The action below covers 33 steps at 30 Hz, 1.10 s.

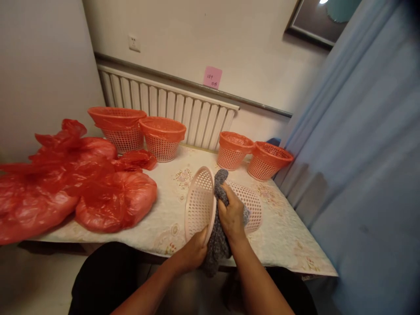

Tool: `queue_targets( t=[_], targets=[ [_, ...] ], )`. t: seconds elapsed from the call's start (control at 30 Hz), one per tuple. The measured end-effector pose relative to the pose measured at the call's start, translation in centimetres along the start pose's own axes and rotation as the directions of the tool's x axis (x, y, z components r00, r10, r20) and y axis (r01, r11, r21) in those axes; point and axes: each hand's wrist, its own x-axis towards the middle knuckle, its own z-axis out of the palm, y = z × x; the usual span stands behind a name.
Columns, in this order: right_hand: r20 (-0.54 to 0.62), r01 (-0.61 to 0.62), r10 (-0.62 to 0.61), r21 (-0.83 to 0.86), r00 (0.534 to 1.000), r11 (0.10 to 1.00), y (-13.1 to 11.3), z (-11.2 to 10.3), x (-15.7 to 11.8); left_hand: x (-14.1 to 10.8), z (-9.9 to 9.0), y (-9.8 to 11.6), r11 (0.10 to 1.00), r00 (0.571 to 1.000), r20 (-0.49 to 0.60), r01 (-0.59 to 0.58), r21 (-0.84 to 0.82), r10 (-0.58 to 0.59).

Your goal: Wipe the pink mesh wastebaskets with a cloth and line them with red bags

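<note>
A: How is the left hand (194, 253) placed?

B: Closed on the near rim of a pale pink mesh basket (200, 203), with its fingertips hard to make out against the rim and cloth.

A: And the right hand (233, 215)?

B: Curled around a bunched grey cloth (218, 240), against the basket's outside just behind the rim. The grip hides some of the cloth, and the cloth covers part of the basket wall.

A: Where is that basket?

B: Tipped on its side near the front edge of the flowered tablecloth (170, 177), mouth to the left, base to the right.

A: What's beyond it?

B: Two red-lined baskets (233, 151) at the back right and two more lined baskets (164, 142) at the back left, near the white radiator (144, 94). Filled red plastic bags (116, 201) crowd the left side; the leftmost is cut off by the picture's edge.

A: Anything unclear?

B: A blue object (273, 141) behind the rightmost basket is mostly hidden. The pink note (212, 77) has writing too small to read, and the framed picture (323, 22) runs out of view above the blue curtain (351, 153).
</note>
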Motion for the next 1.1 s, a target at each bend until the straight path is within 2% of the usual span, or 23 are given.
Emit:
queue_targets(
  t=[0.1,0.17,0.23,0.33,0.47,0.57,0.67,0.8,0.9,1.0,1.1],
  targets=[
    [0.065,-0.044,0.043,0.007,0.997,0.999,-0.2,-0.4,1.9,-0.7,0.5,-0.5,1.0,0.999,0.03,-0.027,0.015,0.027],
    [0.079,-0.058,0.058,0.001,0.995,0.998,-0.3,-0.4,2.3,-0.7,0.8,-0.5,1.0,1.0,0.018,-0.005,-0.017,0.005],
    [0.067,-0.062,0.063,-0.008,0.996,0.998,-0.3,-0.3,2.0,-0.2,1.0,-0.1,0.996,0.998,-0.026,0.047,-0.076,-0.049],
    [0.028,-0.037,0.037,-0.003,0.999,0.999,-0.2,-0.3,0.8,1.3,1.3,1.1,0.989,0.983,-0.151,0.082,-0.127,-0.101],
    [-0.001,-0.008,0.008,0.008,1.0,1.0,0.3,-0.8,-0.2,3.1,1.5,2.4,0.998,0.968,-0.244,0.04,-0.055,-0.053],
    [0.011,-0.016,0.016,-0.002,1.0,1.0,1.3,-1.4,0.0,3.2,1.5,2.6,0.998,0.969,-0.24,0.055,-0.032,-0.061],
    [0.005,-0.071,0.071,-0.043,0.997,0.997,3.6,-2.3,0.5,2.8,1.4,2.7,0.995,0.972,-0.216,0.086,-0.049,-0.095],
    [-0.076,-0.273,0.263,-0.195,0.962,0.942,8.7,-4.7,0.9,2.5,1.4,3.1,0.993,0.973,-0.199,0.119,-0.01,-0.119],
    [-0.175,-0.381,0.345,-0.258,0.922,0.888,12.0,-6.7,0.1,2.5,1.4,2.8,0.991,0.973,-0.193,0.132,0.026,-0.125],
    [-0.283,-0.444,0.37,-0.271,0.885,0.854,13.1,-7.3,-1.9,2.3,1.2,2.1,0.991,0.977,-0.187,0.118,0.057,-0.106],
    [-0.388,-0.462,0.355,-0.229,0.851,0.857,12.0,-6.0,-4.7,2.2,0.9,1.8,0.994,0.984,-0.156,0.098,0.048,-0.09]
  ],
)
